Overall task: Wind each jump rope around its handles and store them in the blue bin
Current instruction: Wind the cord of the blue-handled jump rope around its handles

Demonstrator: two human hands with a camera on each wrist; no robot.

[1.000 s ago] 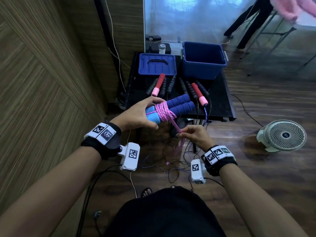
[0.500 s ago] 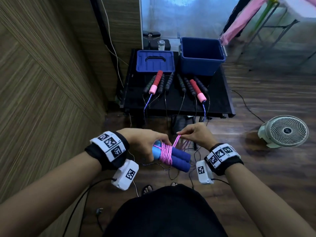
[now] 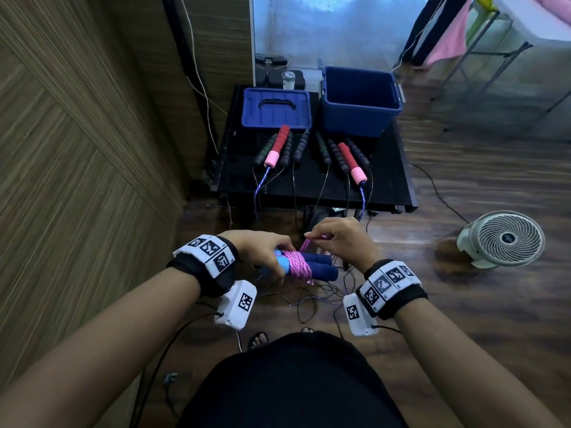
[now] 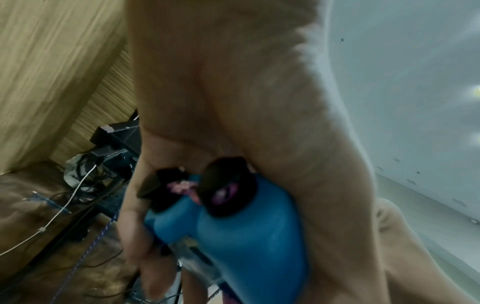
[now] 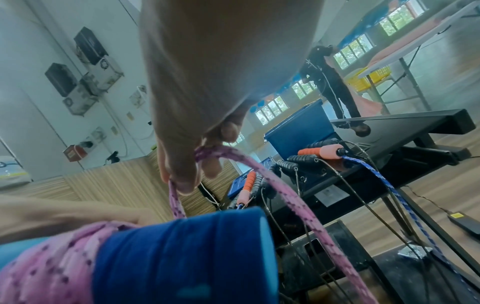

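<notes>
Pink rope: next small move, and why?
Probably carry the pinched strand over the handles for another turn. The right hand pinches the pink rope just above the coil, the left hand grips the handles' light-blue ends, and loose rope seems to trail down still, so winding looks unfinished.

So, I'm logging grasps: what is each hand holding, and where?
Left hand grips the blue handles at their light-blue ends; right hand pinches the pink rope just above the coil.
</notes>
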